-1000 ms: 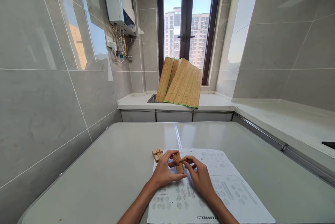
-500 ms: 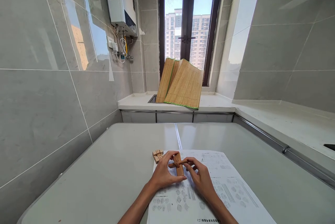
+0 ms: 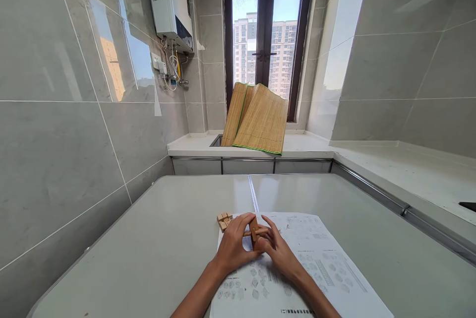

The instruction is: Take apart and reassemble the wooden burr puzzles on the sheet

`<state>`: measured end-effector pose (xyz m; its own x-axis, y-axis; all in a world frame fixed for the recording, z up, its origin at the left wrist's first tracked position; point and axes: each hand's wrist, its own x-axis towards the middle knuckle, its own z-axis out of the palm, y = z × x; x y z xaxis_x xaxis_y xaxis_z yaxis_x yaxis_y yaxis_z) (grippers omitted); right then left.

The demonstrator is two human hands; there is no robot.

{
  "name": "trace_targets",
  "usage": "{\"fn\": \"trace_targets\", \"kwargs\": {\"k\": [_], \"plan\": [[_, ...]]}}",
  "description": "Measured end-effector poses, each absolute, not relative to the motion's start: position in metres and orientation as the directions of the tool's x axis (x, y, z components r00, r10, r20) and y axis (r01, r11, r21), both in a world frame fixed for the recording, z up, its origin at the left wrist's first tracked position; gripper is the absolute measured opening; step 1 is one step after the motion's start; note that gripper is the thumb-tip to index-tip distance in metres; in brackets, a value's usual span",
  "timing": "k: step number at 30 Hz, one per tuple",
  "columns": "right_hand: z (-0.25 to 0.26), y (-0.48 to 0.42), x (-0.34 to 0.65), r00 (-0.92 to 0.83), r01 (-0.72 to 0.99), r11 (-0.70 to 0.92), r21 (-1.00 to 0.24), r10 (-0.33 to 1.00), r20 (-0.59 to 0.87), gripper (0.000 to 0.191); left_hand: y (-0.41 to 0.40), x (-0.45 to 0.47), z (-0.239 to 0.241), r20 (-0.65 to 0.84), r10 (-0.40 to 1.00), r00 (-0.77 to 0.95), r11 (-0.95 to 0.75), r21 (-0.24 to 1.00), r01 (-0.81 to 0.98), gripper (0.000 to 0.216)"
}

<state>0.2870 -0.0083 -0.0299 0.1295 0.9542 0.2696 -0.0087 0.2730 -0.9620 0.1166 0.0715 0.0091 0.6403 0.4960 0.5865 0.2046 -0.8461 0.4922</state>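
Note:
Between my two hands is a small wooden interlocking puzzle (image 3: 254,228), an upright flat block with thin sticks crossing it. My left hand (image 3: 238,241) is closed round its left side, thumb at the bottom and fingers at the top. On the other side, my right hand (image 3: 274,244) has its thumb and fingers on the block and the stick that points right. Parts of the puzzle are hidden behind the fingers. Beyond my left hand lies a small group of notched wooden pieces (image 3: 224,221). Under both hands spreads a printed paper sheet (image 3: 320,268) with small line drawings.
The pale table (image 3: 148,248) has a seam down its middle. A white counter (image 3: 308,143) runs behind it and along the right. Bamboo mats (image 3: 260,119) lean by the window (image 3: 264,55). A water heater (image 3: 169,5) hangs on the left wall.
My right hand has moved in and closed on the block, where before it pinched the end of a stick. The block has turned so that it looks narrower.

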Motion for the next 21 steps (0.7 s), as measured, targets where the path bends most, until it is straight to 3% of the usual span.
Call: {"fn": "trace_targets", "kwargs": {"k": [4, 11, 17, 21], "plan": [[-0.024, -0.011, 0.283, 0.093, 0.019, 0.260, -0.965, 0.961, 0.261, 0.078, 0.072, 0.118, 0.006, 0.616, 0.414, 0.670, -0.897, 0.403, 0.184, 0.081], [-0.015, -0.016, 0.281, 0.084, 0.007, 0.269, -0.963, 0.960, 0.268, 0.069, 0.068, 0.122, 0.005, 0.664, 0.376, 0.646, -0.923, 0.333, 0.195, 0.083], [-0.016, -0.017, 0.283, 0.074, 0.021, 0.281, -0.960, 0.957, 0.282, 0.067, 0.065, 0.122, 0.006, 0.661, 0.392, 0.640, -0.913, 0.365, 0.181, 0.087], [-0.016, -0.016, 0.285, 0.096, 0.100, 0.278, -0.955, 0.953, 0.287, 0.056, 0.065, 0.123, 0.010, 0.623, 0.486, 0.613, -0.853, 0.491, 0.176, 0.082]]}}
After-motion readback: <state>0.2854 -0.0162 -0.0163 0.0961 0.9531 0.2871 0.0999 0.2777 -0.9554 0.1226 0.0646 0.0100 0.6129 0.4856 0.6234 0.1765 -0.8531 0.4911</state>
